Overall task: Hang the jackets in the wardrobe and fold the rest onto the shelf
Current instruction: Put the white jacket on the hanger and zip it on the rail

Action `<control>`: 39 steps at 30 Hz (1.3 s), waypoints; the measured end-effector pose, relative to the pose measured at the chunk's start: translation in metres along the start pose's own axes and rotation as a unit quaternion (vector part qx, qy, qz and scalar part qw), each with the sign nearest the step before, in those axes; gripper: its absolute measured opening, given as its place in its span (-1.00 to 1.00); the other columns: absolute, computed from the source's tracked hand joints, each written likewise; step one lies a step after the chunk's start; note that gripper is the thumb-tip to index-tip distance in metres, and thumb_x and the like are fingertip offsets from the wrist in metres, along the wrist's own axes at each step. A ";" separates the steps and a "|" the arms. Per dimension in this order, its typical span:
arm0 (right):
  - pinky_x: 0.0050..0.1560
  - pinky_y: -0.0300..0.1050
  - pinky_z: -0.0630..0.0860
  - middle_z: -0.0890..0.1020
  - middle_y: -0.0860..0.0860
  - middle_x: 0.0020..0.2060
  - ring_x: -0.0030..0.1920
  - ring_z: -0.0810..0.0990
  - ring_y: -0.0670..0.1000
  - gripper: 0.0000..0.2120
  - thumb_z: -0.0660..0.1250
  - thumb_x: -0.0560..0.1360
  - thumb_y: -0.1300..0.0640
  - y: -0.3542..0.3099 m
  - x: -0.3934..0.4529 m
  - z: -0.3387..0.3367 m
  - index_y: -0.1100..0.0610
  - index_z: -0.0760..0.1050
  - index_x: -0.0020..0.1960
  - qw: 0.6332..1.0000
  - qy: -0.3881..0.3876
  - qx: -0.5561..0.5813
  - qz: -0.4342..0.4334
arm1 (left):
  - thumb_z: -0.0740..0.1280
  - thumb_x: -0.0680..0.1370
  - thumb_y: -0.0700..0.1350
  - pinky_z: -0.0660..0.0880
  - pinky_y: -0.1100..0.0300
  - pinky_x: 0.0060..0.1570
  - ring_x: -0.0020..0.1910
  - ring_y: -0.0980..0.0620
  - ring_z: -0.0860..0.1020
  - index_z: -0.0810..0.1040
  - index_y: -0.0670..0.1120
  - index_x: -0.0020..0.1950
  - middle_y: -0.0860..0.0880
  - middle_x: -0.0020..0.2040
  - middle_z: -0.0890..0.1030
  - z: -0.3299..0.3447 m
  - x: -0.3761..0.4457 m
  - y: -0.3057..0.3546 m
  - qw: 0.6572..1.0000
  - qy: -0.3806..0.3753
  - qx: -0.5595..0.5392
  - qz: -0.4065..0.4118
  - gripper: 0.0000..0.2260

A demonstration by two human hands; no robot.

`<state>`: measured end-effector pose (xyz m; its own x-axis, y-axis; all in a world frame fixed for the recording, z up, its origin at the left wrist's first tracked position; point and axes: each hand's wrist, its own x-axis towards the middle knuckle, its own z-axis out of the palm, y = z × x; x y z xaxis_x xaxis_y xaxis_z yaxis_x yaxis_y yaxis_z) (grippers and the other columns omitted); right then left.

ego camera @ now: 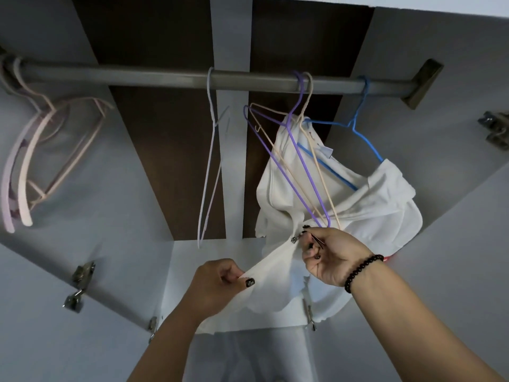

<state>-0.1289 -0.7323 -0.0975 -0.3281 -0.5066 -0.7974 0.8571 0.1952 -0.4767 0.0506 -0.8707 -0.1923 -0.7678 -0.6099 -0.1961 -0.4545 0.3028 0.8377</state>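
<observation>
A white zip-front fabric jacket [325, 188] hangs bunched on a blue wire hanger [358, 128] from the grey metal wardrobe rail [165, 75], towards the rail's right end. A purple wire hanger [292, 150] and a cream wire hanger [311, 150] hang just in front of it, their lower bars crossing the cloth.

The right hand [333, 255] sits at the jacket's lower front, its fingers [309, 237] pinching what looks like the small metal zip pull [294, 239] and the cloth edge beside it. The left hand [217, 282] is lower and to the left, thumb and curled fingers pinching the jacket's loose hem and drawing it taut towards the person.

The turning relation is the front opening: it runs from the collar near the hanger hook down and leftwards to the hem held by the left hand, with the zip pull between the two hands, nearer the right. The step in hand appears to be closing or straightening the front, so the right hand would travel up along that line while the left keeps the hem taut.

A white wire hanger [209, 161] hangs bare mid-rail, and pale pink plastic hangers [24, 166] cluster at the far left.
</observation>
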 end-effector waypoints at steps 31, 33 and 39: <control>-0.61 -0.39 0.25 0.41 -0.06 -0.53 -0.62 0.31 -0.11 -0.80 0.23 0.51 0.22 0.026 -0.029 -0.038 0.14 0.44 -0.29 0.999 0.018 -0.028 -0.021 | 0.38 0.47 -0.20 0.47 0.31 -0.18 -0.27 0.20 0.49 0.52 -0.05 -0.16 0.18 -0.31 0.49 0.060 -0.009 0.065 0.985 -0.032 0.096 0.142 -0.92; -0.60 -0.39 0.25 0.42 -0.06 -0.53 -0.62 0.32 -0.11 -0.81 0.24 0.51 0.22 0.023 -0.030 -0.036 0.14 0.45 -0.28 0.999 0.017 -0.015 -0.030 | 0.38 0.48 -0.19 0.46 0.33 -0.18 -0.24 0.17 0.52 0.52 -0.04 -0.17 0.15 -0.28 0.52 0.056 -0.009 0.058 0.986 -0.028 0.113 0.123 -0.92; -0.61 -0.36 0.25 0.41 -0.05 -0.53 -0.62 0.32 -0.11 -0.72 0.23 0.54 0.18 0.035 -0.022 -0.034 0.12 0.44 -0.35 0.996 0.041 -0.062 -0.055 | 0.26 0.50 -0.27 0.52 0.15 -0.07 -0.08 -0.02 0.56 0.51 -0.07 -0.11 -0.02 -0.08 0.61 0.052 -0.014 0.062 0.947 -0.146 0.255 0.132 -0.89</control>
<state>-0.1053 -0.6858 -0.1087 -0.4535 -0.4611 -0.7627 0.7601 0.2466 -0.6012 0.0096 -0.8052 -0.1641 -0.9430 -0.2576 -0.2105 -0.3317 0.7761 0.5363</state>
